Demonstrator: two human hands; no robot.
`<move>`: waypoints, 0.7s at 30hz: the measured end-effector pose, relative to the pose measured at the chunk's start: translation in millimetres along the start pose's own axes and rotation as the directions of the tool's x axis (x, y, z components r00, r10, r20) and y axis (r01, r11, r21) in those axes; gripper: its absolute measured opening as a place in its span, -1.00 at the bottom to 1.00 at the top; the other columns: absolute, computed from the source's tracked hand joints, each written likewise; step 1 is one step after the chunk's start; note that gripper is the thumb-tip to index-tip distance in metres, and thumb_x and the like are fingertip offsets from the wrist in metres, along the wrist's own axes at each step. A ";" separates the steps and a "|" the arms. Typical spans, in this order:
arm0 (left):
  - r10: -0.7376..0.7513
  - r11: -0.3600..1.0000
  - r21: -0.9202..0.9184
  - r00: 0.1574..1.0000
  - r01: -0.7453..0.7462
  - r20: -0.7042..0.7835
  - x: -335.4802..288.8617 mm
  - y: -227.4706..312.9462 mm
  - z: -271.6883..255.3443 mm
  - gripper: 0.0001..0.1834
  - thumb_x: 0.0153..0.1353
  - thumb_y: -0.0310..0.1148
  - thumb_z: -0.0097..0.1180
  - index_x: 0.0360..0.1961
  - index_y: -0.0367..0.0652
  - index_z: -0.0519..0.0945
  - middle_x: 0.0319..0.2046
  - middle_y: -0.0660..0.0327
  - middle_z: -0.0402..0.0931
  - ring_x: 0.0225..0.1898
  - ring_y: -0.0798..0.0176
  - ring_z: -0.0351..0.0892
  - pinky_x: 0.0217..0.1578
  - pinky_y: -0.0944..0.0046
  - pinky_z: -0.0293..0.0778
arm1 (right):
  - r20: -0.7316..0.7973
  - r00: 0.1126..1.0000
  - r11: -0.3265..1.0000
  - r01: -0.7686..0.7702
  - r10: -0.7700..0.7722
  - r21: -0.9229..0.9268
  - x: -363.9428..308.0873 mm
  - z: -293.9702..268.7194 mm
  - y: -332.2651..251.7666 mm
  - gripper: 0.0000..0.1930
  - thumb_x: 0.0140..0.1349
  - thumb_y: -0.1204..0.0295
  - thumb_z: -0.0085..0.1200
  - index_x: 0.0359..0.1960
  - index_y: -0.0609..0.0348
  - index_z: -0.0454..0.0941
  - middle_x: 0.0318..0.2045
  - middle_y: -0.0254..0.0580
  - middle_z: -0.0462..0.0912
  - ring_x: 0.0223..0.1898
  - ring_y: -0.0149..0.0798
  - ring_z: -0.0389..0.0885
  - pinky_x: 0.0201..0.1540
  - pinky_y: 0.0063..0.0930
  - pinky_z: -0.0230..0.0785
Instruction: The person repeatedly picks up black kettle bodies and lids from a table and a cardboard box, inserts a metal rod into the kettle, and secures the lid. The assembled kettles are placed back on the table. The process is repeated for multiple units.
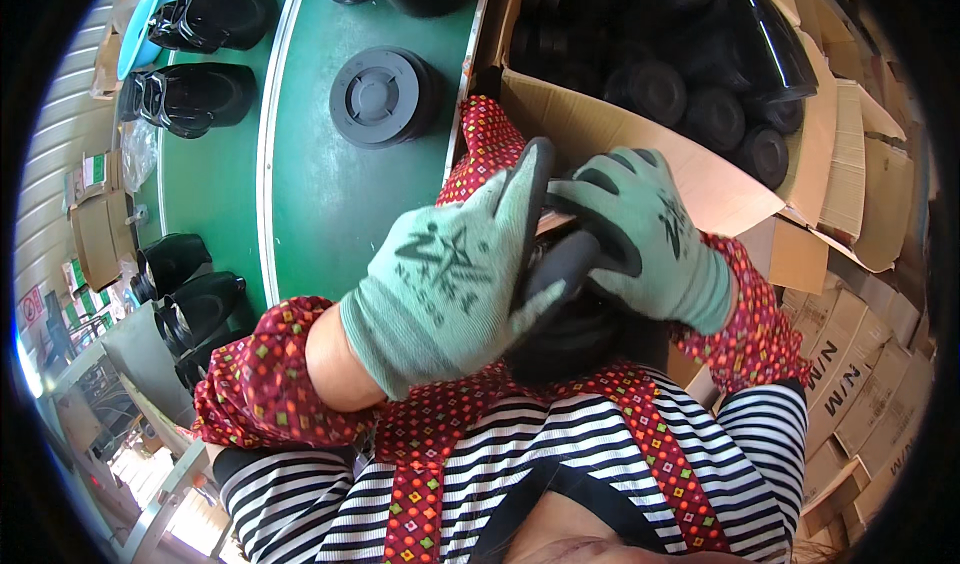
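Both my hands wear pale green knit gloves with dark-coated fingers and meet in front of my chest. Between and below them is a black glossy rounded part point(565, 344), mostly hidden by the gloves. My left hand point(450, 264) is closed against it, thumb lying across its top and index finger raised. My right hand point(645, 239) has its fingers bent over the same part from the other side, their tips close to the left glove. A grey round ribbed base point(376, 98) lies on the green worktop point(350, 214) to the left of the hands.
An open cardboard box point(640, 139) full of black round-ended parts stands at the far right. Black glossy housings point(200, 99) sit along the left side of the worktop, with a blue basin point(148, 26) behind. Stacked cartons point(850, 374) are at the right.
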State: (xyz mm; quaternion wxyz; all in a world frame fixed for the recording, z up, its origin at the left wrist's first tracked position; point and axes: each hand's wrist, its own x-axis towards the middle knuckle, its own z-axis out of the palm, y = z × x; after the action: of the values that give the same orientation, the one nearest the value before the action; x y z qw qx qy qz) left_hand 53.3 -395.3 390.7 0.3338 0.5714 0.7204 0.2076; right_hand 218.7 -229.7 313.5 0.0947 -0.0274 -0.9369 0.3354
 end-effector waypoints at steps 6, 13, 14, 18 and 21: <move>0.254 0.939 -0.219 0.964 -0.266 -0.082 42.3 -96.1 30.7 -0.50 0.39 -0.36 0.07 0.31 -0.33 0.51 -0.08 -0.14 0.72 -0.09 -0.18 0.78 -0.07 0.09 0.65 | 0.138 0.985 0.956 -0.061 0.104 -0.288 -4.5 -39.6 -50.2 -0.26 0.16 0.12 0.29 0.33 0.33 0.51 -0.15 -0.06 0.51 -0.19 -0.07 0.49 -0.11 -0.11 0.32; 0.379 0.897 -0.168 0.907 -0.408 -0.181 68.4 -105.6 43.6 -0.64 0.39 -0.31 0.03 0.07 -0.32 0.61 -0.17 -0.11 0.69 -0.14 -0.19 0.74 -0.09 0.06 0.64 | 0.186 0.969 0.954 -0.106 0.163 -0.281 9.1 -54.9 -54.6 -0.45 0.14 0.24 0.34 0.16 0.21 0.58 -0.22 -0.09 0.58 -0.32 -0.09 0.56 -0.21 -0.20 0.35; 0.399 0.913 0.010 0.888 -0.408 -0.227 64.5 -93.6 37.3 -0.66 0.30 -0.35 0.19 0.05 -0.29 0.62 -0.12 -0.08 0.67 -0.11 -0.21 0.70 -0.05 0.02 0.61 | 0.233 0.965 0.979 -0.079 0.123 -0.189 7.9 -66.7 -47.9 -0.50 0.20 0.34 0.32 0.18 0.21 0.59 -0.21 -0.09 0.61 -0.25 -0.04 0.61 -0.13 -0.17 0.42; 0.514 0.856 0.206 0.827 -0.475 -0.228 27.0 -30.2 -0.2 -0.54 0.00 -0.42 0.46 -0.01 -0.21 0.65 0.00 0.01 0.62 -0.07 -0.16 0.67 -0.05 -0.01 0.61 | 0.192 0.973 0.991 0.125 -0.130 0.038 17.0 -89.7 -8.6 -0.66 0.43 0.23 0.14 0.03 0.24 0.68 -0.30 -0.03 0.72 -0.22 0.02 0.74 -0.11 -0.17 0.55; 0.429 0.897 0.255 0.854 -0.362 -0.296 7.4 -15.8 24.4 -0.54 0.01 -0.36 0.48 -0.02 -0.18 0.72 0.02 0.02 0.66 -0.05 -0.09 0.70 -0.06 0.02 0.65 | 0.170 0.949 0.941 0.218 -0.267 0.260 37.3 -67.0 60.0 -0.61 0.55 0.15 0.05 -0.02 0.27 0.72 -0.22 -0.01 0.79 -0.11 -0.07 0.77 0.01 -0.26 0.57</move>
State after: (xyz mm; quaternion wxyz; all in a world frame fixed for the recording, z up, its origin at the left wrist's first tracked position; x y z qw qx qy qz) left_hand 59.0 -394.4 361.3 0.0963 0.6915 0.6505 0.2991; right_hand 194.5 -137.3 332.2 0.0420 0.1346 -0.8909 0.4317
